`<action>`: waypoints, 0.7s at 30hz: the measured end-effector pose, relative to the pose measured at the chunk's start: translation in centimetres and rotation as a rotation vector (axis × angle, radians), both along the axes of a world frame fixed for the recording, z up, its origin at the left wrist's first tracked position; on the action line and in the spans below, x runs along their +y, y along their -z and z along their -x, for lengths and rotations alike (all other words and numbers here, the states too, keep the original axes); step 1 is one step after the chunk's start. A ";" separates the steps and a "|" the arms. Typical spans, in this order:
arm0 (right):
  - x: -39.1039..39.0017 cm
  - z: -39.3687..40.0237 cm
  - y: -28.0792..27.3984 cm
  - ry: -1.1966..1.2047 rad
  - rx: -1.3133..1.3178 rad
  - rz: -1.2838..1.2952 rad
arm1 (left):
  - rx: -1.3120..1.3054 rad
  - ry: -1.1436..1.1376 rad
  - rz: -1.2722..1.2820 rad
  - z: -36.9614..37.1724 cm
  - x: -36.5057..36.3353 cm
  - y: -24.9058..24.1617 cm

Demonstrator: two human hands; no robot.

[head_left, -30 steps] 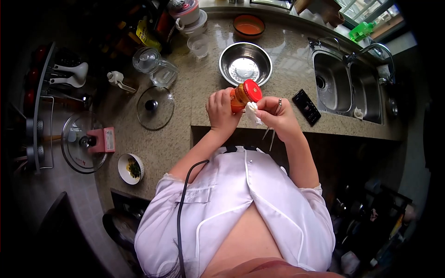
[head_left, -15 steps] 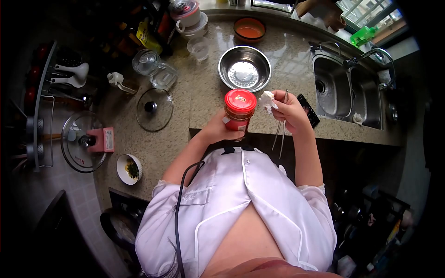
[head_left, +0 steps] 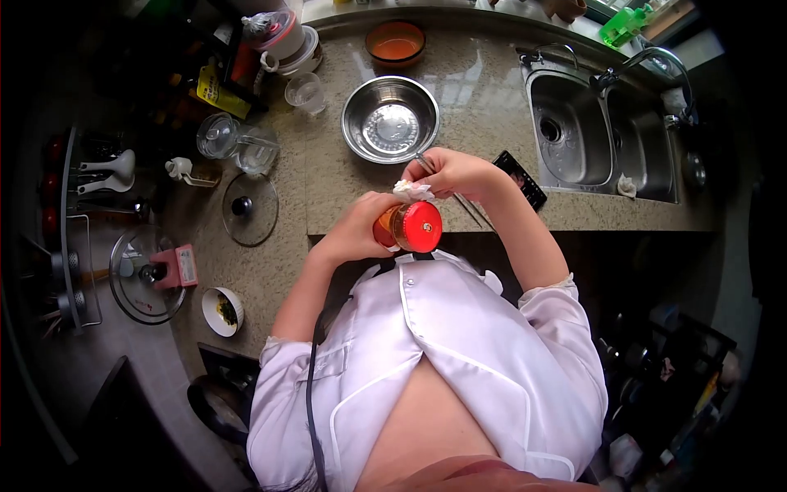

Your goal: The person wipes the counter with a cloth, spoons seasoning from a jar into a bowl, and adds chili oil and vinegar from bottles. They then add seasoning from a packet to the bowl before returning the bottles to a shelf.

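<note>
My left hand (head_left: 354,228) is wrapped round a glass jar with a red lid (head_left: 422,226). The jar is tipped on its side in front of my chest, its lid facing right and toward me. My right hand (head_left: 452,173) pinches a crumpled white tissue (head_left: 412,191) against the jar's upper side. A pair of metal chopsticks (head_left: 470,211) is also held in that hand, their ends pointing down to the right. Just beyond my hands stands a steel bowl (head_left: 390,120) with a shiny inside.
A dark phone (head_left: 520,179) lies near the counter edge, left of the double sink (head_left: 572,131). Behind the steel bowl is an orange bowl (head_left: 395,43). To the left are a glass lid (head_left: 251,210), a glass pitcher (head_left: 256,151) and a white bowl of chopped greens (head_left: 222,312).
The jar has gone from upright to tipped sideways. My right hand has come left with the tissue and chopsticks, bringing the tissue to the jar. The view has shifted somewhat.
</note>
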State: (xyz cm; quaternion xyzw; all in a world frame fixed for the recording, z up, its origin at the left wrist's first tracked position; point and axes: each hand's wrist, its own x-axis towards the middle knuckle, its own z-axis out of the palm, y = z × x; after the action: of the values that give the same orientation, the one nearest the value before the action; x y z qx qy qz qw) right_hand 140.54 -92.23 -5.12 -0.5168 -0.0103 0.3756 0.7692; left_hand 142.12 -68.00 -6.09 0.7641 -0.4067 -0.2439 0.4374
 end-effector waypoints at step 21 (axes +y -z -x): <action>1.4 3.7 -2.3 0.543 -0.284 0.212 | 0.764 -0.195 0.417 1.7 1.3 1.6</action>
State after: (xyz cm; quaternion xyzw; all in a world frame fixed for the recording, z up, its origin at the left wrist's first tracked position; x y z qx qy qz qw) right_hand 136.88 -90.87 -2.86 -0.6251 0.0599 0.0798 0.7741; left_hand 140.40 -66.66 -7.70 0.5493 -0.1825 -0.3790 0.7220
